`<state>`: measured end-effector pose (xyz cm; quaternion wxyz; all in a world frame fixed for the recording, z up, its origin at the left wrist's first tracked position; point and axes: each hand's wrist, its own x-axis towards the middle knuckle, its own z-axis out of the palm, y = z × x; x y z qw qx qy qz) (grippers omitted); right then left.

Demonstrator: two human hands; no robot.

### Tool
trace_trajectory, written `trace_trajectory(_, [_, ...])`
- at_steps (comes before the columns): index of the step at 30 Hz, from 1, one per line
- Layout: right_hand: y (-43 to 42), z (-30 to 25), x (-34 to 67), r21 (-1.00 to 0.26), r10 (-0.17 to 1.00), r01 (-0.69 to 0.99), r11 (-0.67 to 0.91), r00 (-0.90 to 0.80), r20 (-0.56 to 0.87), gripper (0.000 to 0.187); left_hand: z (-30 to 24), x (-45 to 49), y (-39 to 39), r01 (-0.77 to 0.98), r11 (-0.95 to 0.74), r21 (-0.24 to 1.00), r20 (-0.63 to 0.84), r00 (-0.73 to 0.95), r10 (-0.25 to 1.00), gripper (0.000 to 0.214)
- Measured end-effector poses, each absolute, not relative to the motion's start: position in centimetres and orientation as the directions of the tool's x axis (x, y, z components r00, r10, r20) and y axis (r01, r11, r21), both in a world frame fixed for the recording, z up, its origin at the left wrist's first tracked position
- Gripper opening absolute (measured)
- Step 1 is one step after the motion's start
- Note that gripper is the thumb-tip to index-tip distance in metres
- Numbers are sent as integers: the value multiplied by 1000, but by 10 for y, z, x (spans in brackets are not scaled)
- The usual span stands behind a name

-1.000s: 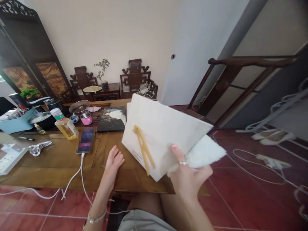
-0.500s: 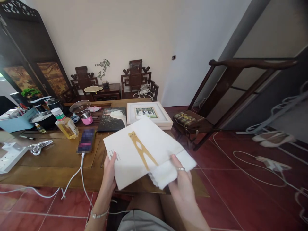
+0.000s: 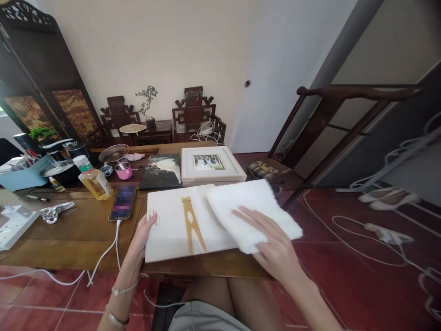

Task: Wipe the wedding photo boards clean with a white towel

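**Cloth pressed flat on the board**

The long brown wooden table (image 3: 69,230) carries the white rectangular board with a tan stand (image 3: 167,230), lying flat between both hands. The fluffy white cloth (image 3: 251,207) covers its right end, right under the spread, flat right hand (image 3: 275,250). The left hand (image 3: 142,233) pinches the board's left edge

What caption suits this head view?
Left hand holds a white rectangular board on the wooden table; right hand presses a white fluffy cloth onto it.
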<state>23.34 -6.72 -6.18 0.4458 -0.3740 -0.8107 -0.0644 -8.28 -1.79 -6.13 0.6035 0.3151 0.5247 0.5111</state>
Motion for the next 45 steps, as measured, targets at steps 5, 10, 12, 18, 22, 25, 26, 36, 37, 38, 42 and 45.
trace_trajectory(5, [-57, -67, 214, -29, 542, 699, 714, -527, 655, 35, -62, -81, -12, -266, 297, 917, -320, -46, 946, 41])
trace_trajectory(10, [-58, -78, 202, -79, 614, 723, 686, -518, 595, 37, -58, -80, -10, -231, 301, 925, -321, -50, 946, 43])
trace_trajectory(12, [-60, -80, 200, -110, 634, 724, 681, -508, 583, 35, -56, -80, -10, -206, 315, 926, -330, -42, 943, 41])
trace_trajectory(18, [-68, -75, 192, -187, 714, 760, 623, -455, 532, 22, -57, -87, -4, 127, 254, 959, -247, -66, 967, 44])
trace_trajectory(22, [-67, -72, 180, -184, 718, 798, 574, -383, 582, 16, -60, -90, 0, 454, 77, 888, -3, -160, 987, 53])
trace_trajectory(25, [-63, -74, 174, -163, 694, 811, 561, -355, 626, 19, -58, -86, -1, 598, -9, 801, 111, -133, 985, 49])
trace_trajectory(26, [-61, -75, 174, -152, 690, 809, 568, -367, 624, 19, -57, -84, -2, 639, -25, 769, 133, -121, 984, 47])
trace_trajectory(36, [-52, -44, 195, -224, 651, 702, 676, -426, 628, 23, -57, -75, -11, 901, -53, 431, 183, -30, 983, 41])
trace_trajectory(37, [-51, -37, 198, -301, 683, 703, 644, -353, 639, 18, -59, -75, -11, 900, -58, 431, 196, -31, 980, 42])
trace_trajectory(38, [-49, -30, 202, -386, 720, 700, 600, -263, 643, 24, -62, -74, -12, 899, -60, 433, 208, -34, 978, 43])
trace_trajectory(42, [-39, -6, 220, -770, 857, 479, 421, 68, 511, 59, -71, -71, -14, 901, -76, 428, 243, -33, 970, 43])
trace_trajectory(45, [-34, 9, 231, -862, 889, 355, 362, 147, 434, 64, -73, -70, -16, 904, -99, 417, 266, -17, 964, 44])
